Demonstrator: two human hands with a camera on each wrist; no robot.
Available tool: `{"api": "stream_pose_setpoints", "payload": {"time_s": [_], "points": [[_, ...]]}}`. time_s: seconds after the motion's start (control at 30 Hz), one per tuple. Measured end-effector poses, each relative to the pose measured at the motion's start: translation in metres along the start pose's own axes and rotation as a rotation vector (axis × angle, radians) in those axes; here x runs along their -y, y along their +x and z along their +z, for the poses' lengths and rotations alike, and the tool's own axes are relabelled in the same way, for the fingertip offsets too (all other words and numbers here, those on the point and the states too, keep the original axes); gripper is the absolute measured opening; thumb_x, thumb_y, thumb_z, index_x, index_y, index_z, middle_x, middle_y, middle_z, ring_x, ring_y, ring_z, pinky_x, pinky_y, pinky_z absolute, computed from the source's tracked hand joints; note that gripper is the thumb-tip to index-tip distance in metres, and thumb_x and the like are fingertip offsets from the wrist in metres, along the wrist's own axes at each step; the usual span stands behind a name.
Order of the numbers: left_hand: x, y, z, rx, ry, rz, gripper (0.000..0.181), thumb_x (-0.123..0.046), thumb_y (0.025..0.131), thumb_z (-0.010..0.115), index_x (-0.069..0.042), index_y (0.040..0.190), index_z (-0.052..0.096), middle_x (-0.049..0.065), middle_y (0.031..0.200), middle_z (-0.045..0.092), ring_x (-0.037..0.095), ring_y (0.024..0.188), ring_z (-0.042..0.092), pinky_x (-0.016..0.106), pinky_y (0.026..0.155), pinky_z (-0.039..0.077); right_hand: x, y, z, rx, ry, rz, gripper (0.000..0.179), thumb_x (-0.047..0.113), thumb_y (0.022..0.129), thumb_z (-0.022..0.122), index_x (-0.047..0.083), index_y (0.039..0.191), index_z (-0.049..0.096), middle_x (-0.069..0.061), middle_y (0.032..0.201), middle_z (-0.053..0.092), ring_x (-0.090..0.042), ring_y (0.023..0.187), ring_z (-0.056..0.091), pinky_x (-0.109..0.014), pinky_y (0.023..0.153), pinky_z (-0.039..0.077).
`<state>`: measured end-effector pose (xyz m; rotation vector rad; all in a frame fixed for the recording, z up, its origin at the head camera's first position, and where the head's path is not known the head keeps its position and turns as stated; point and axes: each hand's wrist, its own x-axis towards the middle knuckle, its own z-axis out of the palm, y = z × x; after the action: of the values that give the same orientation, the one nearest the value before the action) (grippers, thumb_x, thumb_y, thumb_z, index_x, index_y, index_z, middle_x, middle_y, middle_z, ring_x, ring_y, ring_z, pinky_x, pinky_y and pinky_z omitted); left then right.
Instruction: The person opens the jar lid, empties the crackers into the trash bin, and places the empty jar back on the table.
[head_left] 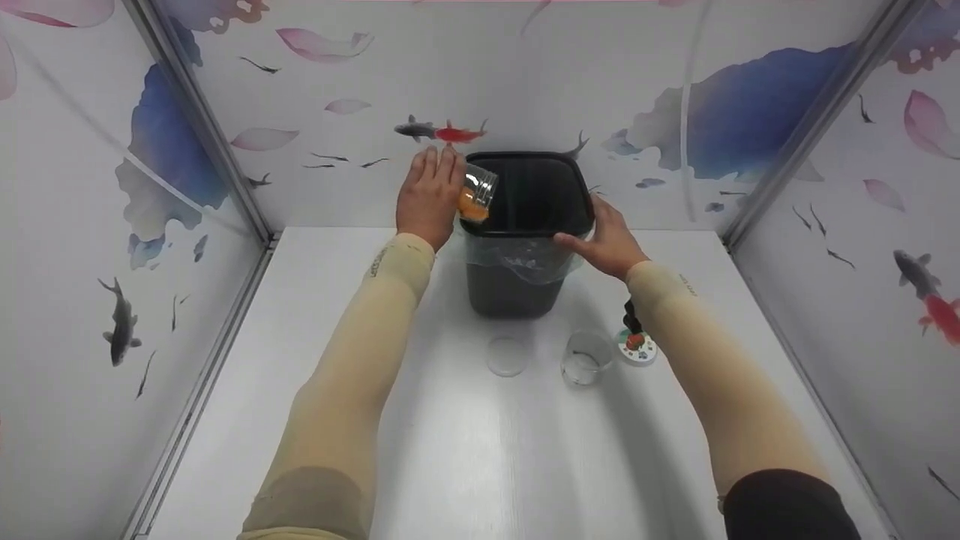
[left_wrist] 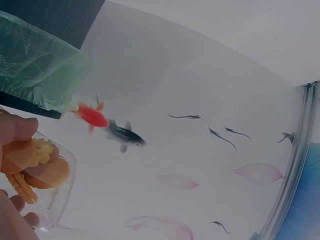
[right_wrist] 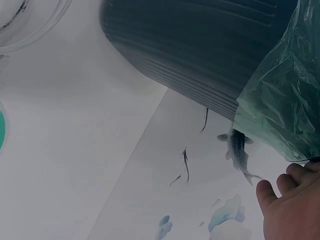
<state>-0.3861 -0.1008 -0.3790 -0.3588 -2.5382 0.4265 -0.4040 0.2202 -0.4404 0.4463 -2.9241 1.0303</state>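
Note:
My left hand [head_left: 429, 196] grips a clear jar [head_left: 486, 180], tipped sideways with its threaded mouth over the left rim of a black trash bin [head_left: 514, 292]. Round orange-brown, biscuit-like pieces [left_wrist: 47, 172] and a ridged one lie inside the jar, as the left wrist view shows. A thin clear bag [head_left: 531, 259] lines the bin and folds down over its outside. At the bin's right front corner, my right hand [head_left: 616, 244] holds the rim, thumb along the front and fingers on the right side. The bottom of the bin's inside is hidden in shadow.
On the white table [head_left: 465, 457], in front of the bin, lie a clear round disc [head_left: 506, 357], an upright clear container [head_left: 586, 360] and a white lid with a red and green print [head_left: 637, 349]. A fish-patterned wall [head_left: 525, 90] stands right behind the bin.

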Motion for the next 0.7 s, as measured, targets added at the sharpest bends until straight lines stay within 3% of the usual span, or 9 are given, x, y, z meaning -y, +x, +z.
{"api": "stream_pose_setpoints", "payload": {"time_s": [0.37, 0.7], "points": [[-0.0035, 0.0025, -0.0001, -0.019, 0.107, 0.045, 0.070, -0.011, 0.088, 0.073, -0.005, 0.148, 0.036, 0.018, 0.149, 0.039, 0.035, 0.139, 0.033, 0.044, 0.117, 0.016, -0.0019, 0.0004, 0.0005, -0.003, -0.022, 0.003, 0.116, 0.075, 0.080, 0.062, 0.010, 0.160, 0.008, -0.015, 0.164, 0.012, -0.033, 0.150, 0.011, -0.053, 0.118, 0.012], [-0.0048, 0.0054, -0.0026, -0.002, 0.130, 0.079, 0.075, -0.012, 0.088, 0.074, -0.005, 0.149, 0.032, 0.019, 0.150, 0.036, 0.035, 0.141, 0.029, 0.046, 0.119, 0.012, -0.0017, 0.0020, 0.0007, 0.002, -0.033, 0.008, 0.117, 0.076, 0.080, 0.061, 0.011, 0.160, 0.007, -0.015, 0.164, 0.013, -0.033, 0.149, 0.011, -0.054, 0.118, 0.012]]}}
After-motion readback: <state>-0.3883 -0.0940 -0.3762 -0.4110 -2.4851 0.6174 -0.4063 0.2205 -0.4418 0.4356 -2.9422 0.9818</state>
